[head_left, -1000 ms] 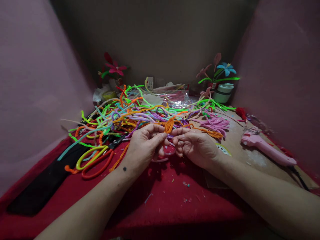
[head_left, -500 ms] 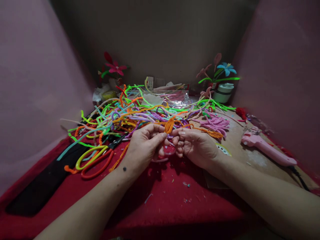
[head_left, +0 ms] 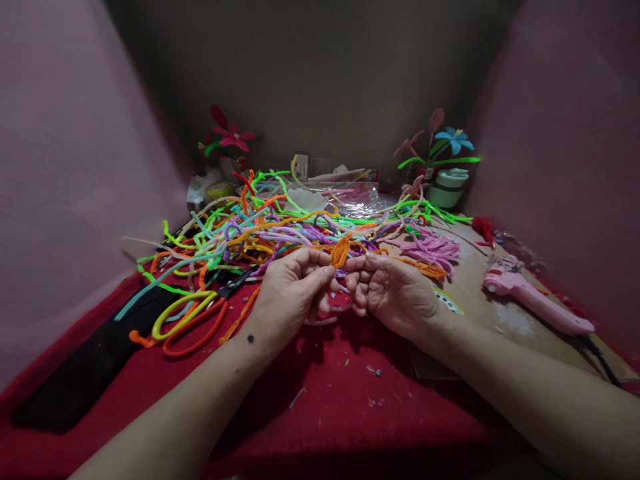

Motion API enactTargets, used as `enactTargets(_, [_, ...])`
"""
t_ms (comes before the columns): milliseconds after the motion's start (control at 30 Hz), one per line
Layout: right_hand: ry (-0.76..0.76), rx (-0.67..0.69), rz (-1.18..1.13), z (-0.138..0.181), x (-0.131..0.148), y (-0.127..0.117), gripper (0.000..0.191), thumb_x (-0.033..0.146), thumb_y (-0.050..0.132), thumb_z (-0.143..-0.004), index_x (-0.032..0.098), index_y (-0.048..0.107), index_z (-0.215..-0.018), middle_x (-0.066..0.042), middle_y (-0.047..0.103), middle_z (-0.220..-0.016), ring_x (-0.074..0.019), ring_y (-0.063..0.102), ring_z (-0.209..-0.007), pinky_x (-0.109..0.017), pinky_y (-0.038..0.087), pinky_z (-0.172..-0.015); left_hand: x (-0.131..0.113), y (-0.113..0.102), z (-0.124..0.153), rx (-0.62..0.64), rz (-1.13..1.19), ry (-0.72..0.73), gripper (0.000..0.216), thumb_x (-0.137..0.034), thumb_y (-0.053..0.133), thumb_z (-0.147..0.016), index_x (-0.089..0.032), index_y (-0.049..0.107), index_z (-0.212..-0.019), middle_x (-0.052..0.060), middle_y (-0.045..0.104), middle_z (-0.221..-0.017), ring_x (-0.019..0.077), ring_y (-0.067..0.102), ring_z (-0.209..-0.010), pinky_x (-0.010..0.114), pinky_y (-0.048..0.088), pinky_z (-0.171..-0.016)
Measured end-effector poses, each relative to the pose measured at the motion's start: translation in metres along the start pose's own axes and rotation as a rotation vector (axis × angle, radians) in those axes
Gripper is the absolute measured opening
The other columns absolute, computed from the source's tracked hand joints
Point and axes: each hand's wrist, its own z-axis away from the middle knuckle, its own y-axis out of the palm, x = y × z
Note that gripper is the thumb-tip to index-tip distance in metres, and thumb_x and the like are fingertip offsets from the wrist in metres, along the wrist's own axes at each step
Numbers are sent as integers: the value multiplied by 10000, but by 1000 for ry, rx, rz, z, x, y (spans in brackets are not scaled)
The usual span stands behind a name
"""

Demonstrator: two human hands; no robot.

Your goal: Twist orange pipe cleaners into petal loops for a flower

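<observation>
An orange pipe-cleaner petal [head_left: 341, 252], folded into a pointed oval of close loops, stands upright between my two hands above the front of the heap. My left hand [head_left: 299, 283] is closed, pinching its lower end with thumb and index finger. From the other side, my right hand [head_left: 387, 287] has its curled fingers at the petal's right edge, with the thumb resting over the index finger. My fingers hide the base of the petal. Beneath them, a clear pinkish ring-shaped item [head_left: 341, 301] lies on the red cloth [head_left: 345, 413].
A tangled heap of colored pipe cleaners [head_left: 280, 233] spreads behind my hands. Scissors [head_left: 193, 327] with yellow and red handles lie left. On a board [head_left: 473, 300] at right are a pink glue gun [head_left: 535, 293] and pink pipe-cleaner strands [head_left: 430, 250]. Pipe-cleaner flowers [head_left: 454, 140] stand behind.
My right thumb has lifted and drawn back slightly from the petal's edge. Otherwise both hands and the petal hold nearly the same place.
</observation>
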Motion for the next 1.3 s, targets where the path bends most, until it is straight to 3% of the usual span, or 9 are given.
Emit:
enactTargets(67, [-8,10,-6,0,0,-1,260,361,542,-726,125,632,-790,-33,601,-616,-111,493,-432,-255,414,-428,0,0,0,-4,3,4,179,-242,637,-727,-157,537,-848,-23,633,-583,57,496,-353,146,371,-349])
enactTargets(167, [-23,28,-16,0,-1,-2,212,227,527,-653,131,618,-818,-38,614,-656,-113,495,-449,-260,423,-442,1,-1,0,-2,0,5,180,-245,645,-721,-154,549,-844,-17,638,-585,58,499,-353,144,362,-342])
enactTargets(267, [-28,53,-7,0,-1,-3,313,124,475,-543,133,608,-826,-41,616,-671,-115,495,-458,-258,424,-442,1,-1,-1,-2,1,5,177,-244,645,-721,-155,552,-842,-16,640,-585,59,501,-351,146,363,-340])
enactTargets(400, [-26,48,-7,0,0,-2,344,98,448,-502,135,594,-811,-40,607,-662,-115,490,-457,-255,420,-440,2,-2,-1,2,-7,12,175,-249,638,-732,-157,547,-850,-16,640,-591,58,498,-350,147,366,-340])
enactTargets(667, [-28,41,-9,0,-1,-3,255,155,491,-588,130,623,-805,-40,613,-670,-112,495,-456,-259,420,-443,1,-1,-1,4,-11,16,167,-243,630,-742,-154,542,-852,-20,635,-588,54,497,-354,143,367,-347])
enactTargets(900, [-62,-11,21,0,-2,-1,34,182,577,-666,155,586,-646,-9,599,-632,-99,482,-460,-237,402,-427,-1,0,0,-5,-14,15,153,-225,627,-741,-150,544,-845,-20,635,-578,51,495,-354,137,360,-344])
enactTargets(1300, [-62,-14,38,1,0,3,88,137,626,-611,163,573,-676,11,615,-625,-93,485,-425,-235,372,-413,1,-1,-1,7,-1,21,160,-228,626,-745,-147,542,-856,-24,634,-585,50,494,-356,133,367,-341])
